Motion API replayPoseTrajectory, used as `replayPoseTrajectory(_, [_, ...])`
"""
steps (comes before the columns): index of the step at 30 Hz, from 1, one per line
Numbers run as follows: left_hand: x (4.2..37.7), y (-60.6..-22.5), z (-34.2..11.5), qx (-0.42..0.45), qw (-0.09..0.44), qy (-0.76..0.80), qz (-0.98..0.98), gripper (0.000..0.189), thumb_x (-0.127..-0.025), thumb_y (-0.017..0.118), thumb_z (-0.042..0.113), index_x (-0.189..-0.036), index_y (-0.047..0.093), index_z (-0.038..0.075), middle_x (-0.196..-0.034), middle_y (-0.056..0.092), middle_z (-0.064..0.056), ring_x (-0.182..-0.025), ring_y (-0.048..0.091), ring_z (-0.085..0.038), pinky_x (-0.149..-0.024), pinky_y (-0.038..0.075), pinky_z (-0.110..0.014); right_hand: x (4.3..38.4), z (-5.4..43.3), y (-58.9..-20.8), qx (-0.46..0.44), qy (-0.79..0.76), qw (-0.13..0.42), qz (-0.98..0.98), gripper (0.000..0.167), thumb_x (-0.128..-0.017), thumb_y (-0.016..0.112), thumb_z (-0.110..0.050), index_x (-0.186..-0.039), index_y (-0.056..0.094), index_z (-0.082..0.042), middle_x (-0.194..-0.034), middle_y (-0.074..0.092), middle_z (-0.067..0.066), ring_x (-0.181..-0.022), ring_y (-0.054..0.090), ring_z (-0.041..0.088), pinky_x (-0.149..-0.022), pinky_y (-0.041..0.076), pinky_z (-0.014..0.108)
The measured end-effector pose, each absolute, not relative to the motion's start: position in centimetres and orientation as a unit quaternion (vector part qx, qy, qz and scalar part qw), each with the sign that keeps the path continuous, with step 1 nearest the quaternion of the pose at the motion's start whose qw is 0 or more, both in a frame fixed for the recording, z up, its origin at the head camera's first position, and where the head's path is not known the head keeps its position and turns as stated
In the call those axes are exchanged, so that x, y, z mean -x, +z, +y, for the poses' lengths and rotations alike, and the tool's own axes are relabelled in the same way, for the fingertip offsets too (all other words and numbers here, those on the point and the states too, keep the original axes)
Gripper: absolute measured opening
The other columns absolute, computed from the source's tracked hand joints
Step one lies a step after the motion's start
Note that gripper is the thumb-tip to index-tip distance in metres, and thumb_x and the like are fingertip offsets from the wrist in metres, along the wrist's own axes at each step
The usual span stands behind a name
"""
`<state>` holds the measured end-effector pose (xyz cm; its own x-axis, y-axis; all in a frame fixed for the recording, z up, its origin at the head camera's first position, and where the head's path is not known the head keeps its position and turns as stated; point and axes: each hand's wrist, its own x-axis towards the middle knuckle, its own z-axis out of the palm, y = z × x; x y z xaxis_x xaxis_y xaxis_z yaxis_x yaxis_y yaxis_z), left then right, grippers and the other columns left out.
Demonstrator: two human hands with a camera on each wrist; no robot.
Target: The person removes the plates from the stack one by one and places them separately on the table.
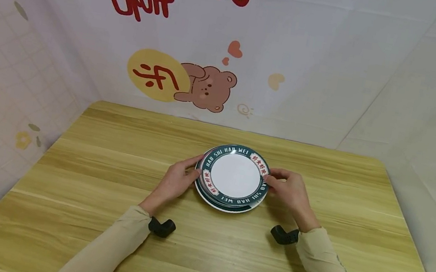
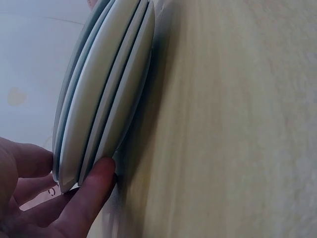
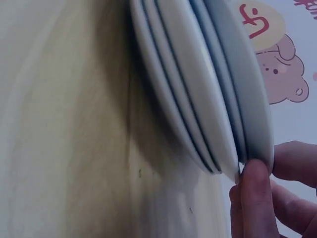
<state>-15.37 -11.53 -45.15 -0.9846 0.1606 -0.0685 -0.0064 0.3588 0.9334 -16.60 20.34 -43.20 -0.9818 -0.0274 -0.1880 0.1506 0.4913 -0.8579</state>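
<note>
A stack of several round plates (image 1: 235, 175) sits on the wooden table, each a little offset from the others. The top one has a white middle and a dark green rim with white letters and red characters. At the stack's left edge, my left hand (image 1: 179, 178) holds the plates, its fingers spread across their rims from the top plate down to a low one (image 2: 130, 94). On the opposite side, my right hand (image 1: 288, 190) pinches the rim of the top plate (image 3: 250, 99), thumb above and a fingertip under it. Lower plates (image 3: 173, 94) show beneath that fingertip.
The wooden table (image 1: 122, 139) runs back to a white wall cloth (image 1: 323, 52) printed with a bear and red characters. Black wrist mounts (image 1: 162, 228) sit at both cuffs, close over the table.
</note>
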Motion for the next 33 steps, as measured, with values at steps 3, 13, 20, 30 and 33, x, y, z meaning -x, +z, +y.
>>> replayPoseTrajectory(3, [15.4,-45.3,-11.5,-0.044,0.07,0.568,0.819,0.05,-0.105,0.057,0.009,-0.155,0.049,0.01,-0.15,0.054,-0.019,-0.11,0.071,-0.028,-0.075,0.062,-0.026,16.7,20.5,-43.2,-0.044,-0.519,0.098,0.848,0.043,-0.101,0.069,-0.022,-0.133,0.065,0.006,-0.124,0.067,0.023,-0.095,0.069,0.024,-0.086,0.061,0.034])
replayPoseTrajectory(13, [15.4,-45.4,-11.8,-0.032,0.076,0.597,0.798,0.05,-0.104,0.059,0.007,-0.153,0.051,0.011,-0.152,0.052,-0.017,-0.109,0.072,-0.027,-0.074,0.063,-0.029,16.8,21.4,-42.9,-0.082,-0.613,0.142,0.773,0.046,-0.1,0.071,-0.017,-0.136,0.059,0.01,-0.123,0.064,0.021,-0.092,0.068,0.014,-0.099,0.056,0.04])
replayPoseTrajectory(20, [15.5,-45.5,-11.9,-0.03,0.082,0.6,0.795,0.049,-0.104,0.058,0.008,-0.153,0.051,0.011,-0.154,0.051,-0.016,-0.109,0.071,-0.026,-0.075,0.063,-0.029,17.0,21.6,-42.8,-0.103,-0.653,0.155,0.734,0.048,-0.099,0.072,-0.012,-0.137,0.056,0.014,-0.107,0.068,0.009,-0.086,0.068,0.009,-0.092,0.059,0.032])
replayPoseTrajectory(30, [15.4,-45.6,-11.7,-0.025,0.081,0.6,0.796,0.05,-0.104,0.059,0.008,-0.153,0.052,0.012,-0.153,0.051,-0.015,-0.1,0.073,-0.021,-0.073,0.062,-0.027,16.6,22.8,-42.8,-0.118,-0.653,0.157,0.731,0.053,-0.099,0.073,-0.017,-0.141,0.056,0.01,-0.113,0.067,0.011,-0.09,0.069,0.011,-0.098,0.057,0.035])
replayPoseTrajectory(33, [15.4,-45.5,-11.7,-0.025,0.082,0.602,0.794,0.05,-0.104,0.059,0.008,-0.153,0.052,0.012,-0.154,0.051,-0.015,-0.099,0.073,-0.02,-0.073,0.062,-0.027,16.4,23.4,-42.6,-0.121,-0.652,0.157,0.732,0.055,-0.099,0.073,-0.018,-0.142,0.055,0.01,-0.114,0.066,0.01,-0.09,0.069,0.01,-0.098,0.056,0.034])
